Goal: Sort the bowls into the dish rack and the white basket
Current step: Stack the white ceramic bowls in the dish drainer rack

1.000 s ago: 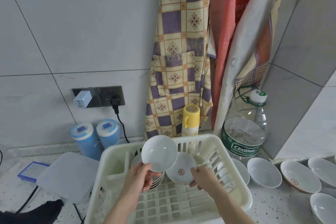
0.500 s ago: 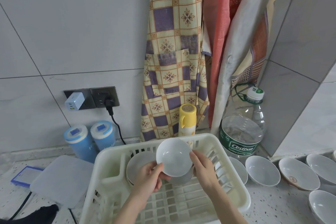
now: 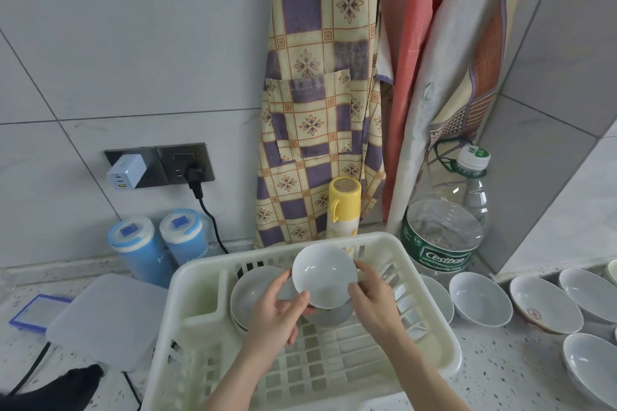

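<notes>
A small white bowl point(image 3: 324, 274) is held tilted over the white basket point(image 3: 197, 320), its inside facing me. My left hand point(image 3: 278, 314) grips its lower left rim and my right hand point(image 3: 374, 299) holds its right side. Directly beneath it another bowl point(image 3: 330, 314) is mostly hidden, so which hand touches that one is unclear. A stack of white bowls point(image 3: 252, 290) leans in the basket's back left. Several more white bowls point(image 3: 480, 298) stand on the counter to the right, one with a red mark point(image 3: 544, 304).
Behind the basket stand a yellow flask point(image 3: 344, 207), a large water bottle point(image 3: 445, 223) and two blue canisters point(image 3: 160, 243). A flat white lid point(image 3: 107, 320) lies left of the basket. Aprons hang on the wall, and a black cable runs down from the socket.
The bowl in my left hand has moved right and over the bowl my right hand was holding. My right hand has shifted onto the upper bowl's right side. The view has moved closer.
</notes>
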### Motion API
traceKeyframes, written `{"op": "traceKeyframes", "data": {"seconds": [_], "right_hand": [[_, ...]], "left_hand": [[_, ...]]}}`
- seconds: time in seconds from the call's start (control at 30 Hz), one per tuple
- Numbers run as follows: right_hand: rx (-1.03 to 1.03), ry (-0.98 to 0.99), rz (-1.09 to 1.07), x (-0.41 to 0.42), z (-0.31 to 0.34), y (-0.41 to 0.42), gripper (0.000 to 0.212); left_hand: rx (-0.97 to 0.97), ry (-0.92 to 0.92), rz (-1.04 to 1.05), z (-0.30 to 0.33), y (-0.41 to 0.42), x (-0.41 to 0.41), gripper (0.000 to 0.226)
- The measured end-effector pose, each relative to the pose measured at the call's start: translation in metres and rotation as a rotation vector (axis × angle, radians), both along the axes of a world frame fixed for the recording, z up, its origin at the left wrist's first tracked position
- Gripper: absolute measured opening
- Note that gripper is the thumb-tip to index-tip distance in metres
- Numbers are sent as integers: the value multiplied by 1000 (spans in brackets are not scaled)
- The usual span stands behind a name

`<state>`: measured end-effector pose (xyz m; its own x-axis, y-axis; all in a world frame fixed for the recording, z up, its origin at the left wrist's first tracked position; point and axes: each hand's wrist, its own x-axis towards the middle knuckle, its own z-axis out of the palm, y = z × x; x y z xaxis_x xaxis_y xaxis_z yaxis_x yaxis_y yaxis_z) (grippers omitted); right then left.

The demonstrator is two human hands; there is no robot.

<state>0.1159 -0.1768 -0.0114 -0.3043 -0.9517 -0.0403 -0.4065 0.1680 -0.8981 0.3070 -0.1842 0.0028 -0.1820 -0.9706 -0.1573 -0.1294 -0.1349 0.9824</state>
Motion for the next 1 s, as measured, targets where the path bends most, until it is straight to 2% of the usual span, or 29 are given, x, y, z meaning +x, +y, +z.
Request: {"op": "traceKeyframes", "data": {"seconds": [0.23, 0.63, 1.0], "right_hand": [[57, 40, -39, 0, -3, -1, 40], [162, 242, -33, -1, -3, -3, 40], [223, 355, 22, 0, -5, -4, 43]], "left_hand": [[28, -95, -95, -5, 0, 2, 64], [-63, -182, -109, -3, 3, 0, 57], [-42, -321, -147, -9, 4, 0, 58]]}}
